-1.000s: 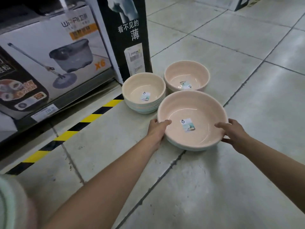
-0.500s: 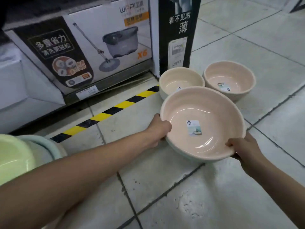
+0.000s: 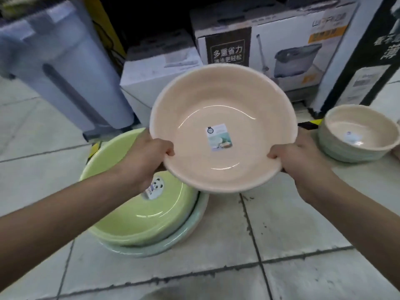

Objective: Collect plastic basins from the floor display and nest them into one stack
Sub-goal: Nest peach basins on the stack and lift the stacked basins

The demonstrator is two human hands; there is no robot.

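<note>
A large peach basin [image 3: 216, 109] with a label inside is held in the air, tilted toward me. My left hand [image 3: 145, 156] grips its left rim and my right hand [image 3: 303, 159] grips its right rim. Below and to the left, a lime-green basin [image 3: 129, 213] with a panda sticker sits nested in a pale mint basin [image 3: 173, 241] on the floor. The peach basin overlaps the green one's far right edge. A stack of smaller peach basins [image 3: 355, 137] rests on the floor at the right.
Boxed mop-bucket sets [image 3: 281, 40] and a white box [image 3: 151, 70] line the shelf base behind. A tall grey-white bin [image 3: 54, 61] stands at the left. A black display post [image 3: 368, 50] is at the right. Tiled floor [image 3: 303, 245] stretches in front.
Both hands have lifted the large peach basin off the floor and carried it left, over the green basin stack. The view has swung left with it.
</note>
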